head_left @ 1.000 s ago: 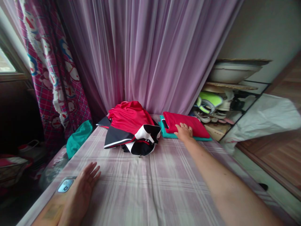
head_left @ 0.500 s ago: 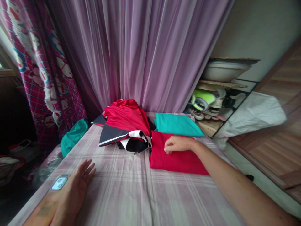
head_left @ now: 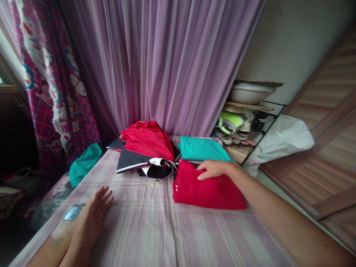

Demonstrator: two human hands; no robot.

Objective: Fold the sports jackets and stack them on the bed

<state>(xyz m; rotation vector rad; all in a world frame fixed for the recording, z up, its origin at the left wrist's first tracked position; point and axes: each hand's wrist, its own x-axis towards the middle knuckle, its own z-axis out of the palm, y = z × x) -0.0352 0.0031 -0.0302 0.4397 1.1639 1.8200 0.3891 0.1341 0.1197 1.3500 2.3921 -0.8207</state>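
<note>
My right hand [head_left: 214, 170] is at the upper edge of a folded red garment [head_left: 208, 191], its thumb and fingers bent around the cloth. Small white marks show at the garment's left side, and a dark strip lies behind its top edge. My left hand [head_left: 96, 209] rests at the left of the bed-like surface [head_left: 144, 230], palm turned inward, fingers stretched out and holding nothing. Beside that wrist is a pale, rounded rectangular object [head_left: 72, 212], too blurred to name. Left of the red garment lies a rumpled red and dark jacket [head_left: 150, 142] with white trim.
Behind the red garment lies a folded teal cloth [head_left: 204, 148]. Another teal cloth [head_left: 85, 165] hangs at the left edge. Purple curtains [head_left: 167, 66] close off the back. A rack with shoes [head_left: 236, 137] and a basin [head_left: 253, 92] stands right, near a white bag [head_left: 283, 139].
The red garment's upper edge has come up and toward me under my right hand, baring a dark strip behind it. My left hand has stayed nearly still. The view has shifted slightly right.
</note>
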